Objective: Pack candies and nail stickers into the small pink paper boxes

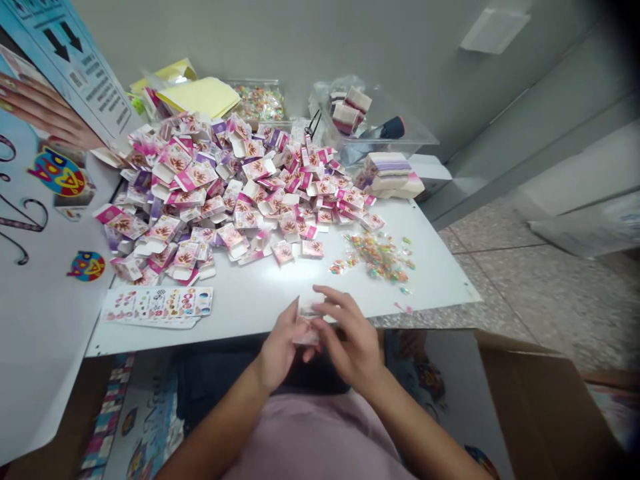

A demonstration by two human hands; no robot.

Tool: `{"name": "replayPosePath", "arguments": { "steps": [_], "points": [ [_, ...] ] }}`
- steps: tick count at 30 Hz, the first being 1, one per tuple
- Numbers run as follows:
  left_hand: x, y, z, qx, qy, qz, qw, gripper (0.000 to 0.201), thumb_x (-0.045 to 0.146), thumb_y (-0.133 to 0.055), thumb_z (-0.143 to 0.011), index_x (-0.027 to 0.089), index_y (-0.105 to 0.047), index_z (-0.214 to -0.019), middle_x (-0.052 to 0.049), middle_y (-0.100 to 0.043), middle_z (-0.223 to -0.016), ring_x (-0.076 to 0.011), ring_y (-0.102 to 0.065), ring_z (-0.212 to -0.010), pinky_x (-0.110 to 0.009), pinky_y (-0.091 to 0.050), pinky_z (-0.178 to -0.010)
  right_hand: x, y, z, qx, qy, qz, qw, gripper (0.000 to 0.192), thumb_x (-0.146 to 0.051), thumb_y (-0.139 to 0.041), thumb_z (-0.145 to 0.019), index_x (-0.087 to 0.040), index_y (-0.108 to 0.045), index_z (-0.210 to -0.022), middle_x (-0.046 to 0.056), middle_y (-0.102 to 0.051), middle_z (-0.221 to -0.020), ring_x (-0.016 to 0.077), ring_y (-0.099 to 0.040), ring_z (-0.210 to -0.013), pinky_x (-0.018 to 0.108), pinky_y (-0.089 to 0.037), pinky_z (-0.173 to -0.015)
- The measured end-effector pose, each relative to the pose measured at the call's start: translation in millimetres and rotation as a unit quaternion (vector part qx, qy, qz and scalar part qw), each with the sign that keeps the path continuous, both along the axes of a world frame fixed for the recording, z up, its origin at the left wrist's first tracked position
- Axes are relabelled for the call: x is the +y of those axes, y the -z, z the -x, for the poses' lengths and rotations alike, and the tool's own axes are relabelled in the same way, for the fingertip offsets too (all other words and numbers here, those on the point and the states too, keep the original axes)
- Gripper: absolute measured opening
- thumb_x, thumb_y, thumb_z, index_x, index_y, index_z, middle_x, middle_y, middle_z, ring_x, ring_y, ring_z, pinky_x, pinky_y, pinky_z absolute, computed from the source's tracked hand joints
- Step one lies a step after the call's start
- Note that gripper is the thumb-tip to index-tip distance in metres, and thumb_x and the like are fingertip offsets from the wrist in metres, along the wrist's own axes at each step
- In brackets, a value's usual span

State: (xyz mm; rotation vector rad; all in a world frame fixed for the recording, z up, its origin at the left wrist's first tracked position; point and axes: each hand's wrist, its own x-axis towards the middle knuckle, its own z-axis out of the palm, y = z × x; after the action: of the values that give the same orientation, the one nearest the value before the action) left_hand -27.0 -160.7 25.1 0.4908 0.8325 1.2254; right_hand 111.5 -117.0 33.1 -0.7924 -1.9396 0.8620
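Just over the table's front edge, my left hand (281, 347) is closed around a small carton (306, 331), pale and partly hidden by fingers. My right hand (353, 337) reaches across from the other side, its fingers apart and their tips at the carton. A large heap of small pink and purple printed cartons (240, 193) covers the far left and middle of the white table (260, 283). To the right lies a pile of little clear bags with colourful pieces (377, 257). Printed sticker sheets (159, 303) are stacked at the front left.
Behind the heap stand a clear tub of colourful bags (260, 100) and yellow sheets (200, 97). At the back right, a clear plastic bin (415, 137) holds carton bundles, with flat carton stacks (387, 170) beside it. A large printed board (45, 267) rises at left; an open cardboard box (540, 400) sits below right.
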Motion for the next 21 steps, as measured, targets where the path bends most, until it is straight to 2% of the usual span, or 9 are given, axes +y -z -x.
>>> {"name": "replayPosePath", "arguments": {
  "steps": [2, 4, 6, 8, 11, 14, 16, 18, 21],
  "points": [
    [-3.6, 8.1, -2.2, -0.022, -0.055, 0.043, 0.997, 0.034, 0.049, -0.054, -0.081, 0.016, -0.060, -0.085, -0.001, -0.056, -0.067, -0.0126, -0.051, -0.055, -0.022, -0.040, -0.045, -5.1, 3.1, 3.2, -0.035, -0.032, -0.018, 0.999, 0.031, -0.014, -0.059, -0.090, -0.027, -0.062, -0.118, 0.013, -0.056, -0.136, 0.0263, -0.059, -0.107, 0.046, -0.051, -0.089],
    [-6.0, 14.3, -2.2, 0.012, -0.067, 0.055, 0.996, 0.029, 0.043, -0.050, -0.083, 0.016, -0.059, -0.075, 0.000, -0.055, -0.061, -0.0127, -0.051, -0.052, -0.024, -0.043, -0.046, -9.3, 5.3, 6.2, -0.051, -0.063, 0.014, 0.997, 0.033, -0.019, -0.061, -0.090, -0.026, -0.059, -0.123, 0.014, -0.050, -0.143, 0.0275, -0.056, -0.113, 0.048, -0.049, -0.093],
    [-7.8, 18.5, -0.8, 0.062, -0.066, 0.047, 0.995, 0.020, 0.034, -0.052, -0.081, 0.017, -0.057, -0.074, 0.001, -0.056, -0.060, -0.0125, -0.052, -0.051, -0.024, -0.045, -0.047, -12.8, 7.8, 10.0, -0.037, -0.066, 0.029, 0.997, 0.034, -0.019, -0.060, -0.091, -0.025, -0.056, -0.124, 0.015, -0.048, -0.144, 0.0277, -0.054, -0.118, 0.048, -0.048, -0.096],
    [-9.3, 20.8, 0.4, 0.105, -0.077, 0.062, 0.989, 0.017, 0.034, -0.054, -0.080, 0.018, -0.055, -0.076, 0.004, -0.054, -0.057, -0.0110, -0.049, -0.046, -0.022, -0.042, -0.042, -15.3, 10.7, 14.5, -0.023, -0.058, 0.033, 0.998, 0.027, -0.017, -0.056, -0.092, -0.025, -0.059, -0.118, 0.014, -0.053, -0.139, 0.0268, -0.053, -0.119, 0.047, -0.047, -0.097],
    [-11.2, 21.5, 0.6, 0.086, -0.106, 0.137, 0.981, 0.036, 0.055, -0.054, -0.081, 0.019, -0.051, -0.084, 0.006, -0.048, -0.053, -0.0097, -0.043, -0.039, -0.019, -0.029, -0.034, -17.7, 14.5, 20.6, -0.016, -0.062, 0.095, 0.993, 0.012, -0.017, -0.055, -0.093, -0.023, -0.063, -0.100, 0.012, -0.062, -0.125, 0.0247, -0.055, -0.114, 0.044, -0.047, -0.096],
    [-13.9, 21.1, -0.1, 0.014, -0.095, 0.156, 0.983, 0.066, 0.084, -0.033, -0.078, 0.022, -0.048, -0.096, 0.006, -0.050, -0.057, -0.0091, -0.042, -0.040, -0.017, -0.024, -0.035, -19.1, 19.0, 24.0, -0.001, -0.055, 0.104, 0.993, 0.013, -0.019, -0.053, -0.094, -0.022, -0.062, -0.103, 0.009, -0.066, -0.098, 0.0213, -0.060, -0.090, 0.037, -0.051, -0.080],
    [-15.9, 22.4, -0.5, 0.005, -0.076, 0.146, 0.986, 0.073, 0.089, -0.027, -0.075, 0.023, -0.047, -0.101, 0.005, -0.053, -0.061, -0.0094, -0.043, -0.042, -0.017, -0.026, -0.037, -18.7, 23.2, 25.1, 0.005, -0.059, 0.103, 0.993, 0.016, -0.021, -0.053, -0.094, -0.021, -0.064, -0.105, 0.007, -0.063, -0.085, 0.0200, -0.058, -0.080, 0.035, -0.050, -0.073],
    [-17.7, 25.5, -1.0, 0.025, -0.076, 0.138, 0.987, 0.069, 0.086, -0.033, -0.077, 0.024, -0.046, -0.103, 0.005, -0.054, -0.065, -0.0101, -0.046, -0.046, -0.019, -0.033, -0.042, -16.8, 27.9, 26.6, 0.024, -0.058, 0.149, 0.987, 0.014, -0.025, -0.055, -0.093, -0.021, -0.067, -0.099, 0.007, -0.064, -0.089, 0.0200, -0.061, -0.083, 0.034, -0.051, -0.074],
    [-19.5, 32.0, -1.4, 0.061, -0.099, 0.115, 0.987, 0.060, 0.078, -0.041, -0.081, 0.022, -0.047, -0.104, 0.003, -0.057, -0.074, -0.0117, -0.051, -0.054, -0.022, -0.041, -0.049, -14.9, 34.6, 30.6, 0.070, -0.034, 0.246, 0.966, 0.011, -0.030, -0.062, -0.089, -0.021, -0.068, -0.095, 0.009, -0.064, -0.107, 0.0208, -0.064, -0.095, 0.033, -0.053, -0.079]
  ]
}}
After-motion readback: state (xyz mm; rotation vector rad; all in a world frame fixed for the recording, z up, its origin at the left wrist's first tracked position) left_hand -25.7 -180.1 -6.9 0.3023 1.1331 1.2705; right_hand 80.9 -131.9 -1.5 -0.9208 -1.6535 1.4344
